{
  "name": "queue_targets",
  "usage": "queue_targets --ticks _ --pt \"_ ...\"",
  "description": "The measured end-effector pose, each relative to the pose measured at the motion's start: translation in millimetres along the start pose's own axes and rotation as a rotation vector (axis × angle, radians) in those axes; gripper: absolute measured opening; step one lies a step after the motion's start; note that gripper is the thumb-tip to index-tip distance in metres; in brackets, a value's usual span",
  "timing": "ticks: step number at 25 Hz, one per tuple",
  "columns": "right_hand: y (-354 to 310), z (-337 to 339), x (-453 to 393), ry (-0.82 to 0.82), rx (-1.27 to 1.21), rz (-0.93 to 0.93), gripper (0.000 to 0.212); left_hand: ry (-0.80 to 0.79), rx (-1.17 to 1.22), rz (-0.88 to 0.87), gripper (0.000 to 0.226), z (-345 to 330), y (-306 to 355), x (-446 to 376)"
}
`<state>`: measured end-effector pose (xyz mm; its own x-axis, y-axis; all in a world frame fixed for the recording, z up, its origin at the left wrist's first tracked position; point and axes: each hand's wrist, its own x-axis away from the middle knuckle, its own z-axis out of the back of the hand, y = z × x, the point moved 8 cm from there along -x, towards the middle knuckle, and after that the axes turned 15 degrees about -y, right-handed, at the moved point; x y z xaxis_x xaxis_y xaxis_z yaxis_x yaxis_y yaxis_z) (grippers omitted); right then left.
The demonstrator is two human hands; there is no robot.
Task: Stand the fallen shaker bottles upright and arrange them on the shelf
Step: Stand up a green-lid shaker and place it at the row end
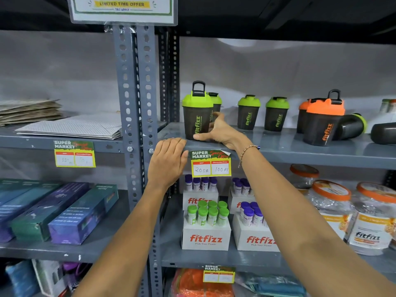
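Observation:
My right hand (218, 131) wraps the lower part of a green-lidded dark shaker bottle (196, 112) that stands upright at the left end of the grey shelf (300, 151). My left hand (168, 159) lies flat on the shelf's front edge, holding nothing. Behind the held bottle stands another green-lidded shaker (215, 103). Two more green-lidded shakers (248, 112) (276, 114) stand upright further right. Two orange-lidded shakers (323, 123) stand upright. A green-lidded shaker (351, 126) and a dark one (384, 132) lie on their sides at the far right.
A price tag (211, 166) hangs under the shelf edge beside my left hand. A perforated steel post (137, 99) bounds the shelf on the left. Tube boxes (205, 226) and jars (334, 206) fill the lower shelf. Folded sheets (70, 127) lie on the left shelf.

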<state>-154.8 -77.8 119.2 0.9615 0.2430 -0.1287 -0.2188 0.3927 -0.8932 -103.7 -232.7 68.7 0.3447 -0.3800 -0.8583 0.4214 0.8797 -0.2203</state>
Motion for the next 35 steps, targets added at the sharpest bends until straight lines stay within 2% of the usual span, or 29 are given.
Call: queue_targets --ticks 9,24,35 --pt "0.5 3.9 2.3 0.033 -0.015 0.012 0.090 -0.002 -0.006 0.000 0.041 -1.6 0.3 0.0" --pt "4.4 5.6 -6.4 0.034 0.024 0.032 0.090 -0.044 0.023 0.016 0.042 -3.5 -1.6 -0.3" --pt "7.5 6.3 -11.5 0.035 0.102 0.009 0.089 -0.160 0.137 0.091 0.039 -2.9 0.1 0.0"
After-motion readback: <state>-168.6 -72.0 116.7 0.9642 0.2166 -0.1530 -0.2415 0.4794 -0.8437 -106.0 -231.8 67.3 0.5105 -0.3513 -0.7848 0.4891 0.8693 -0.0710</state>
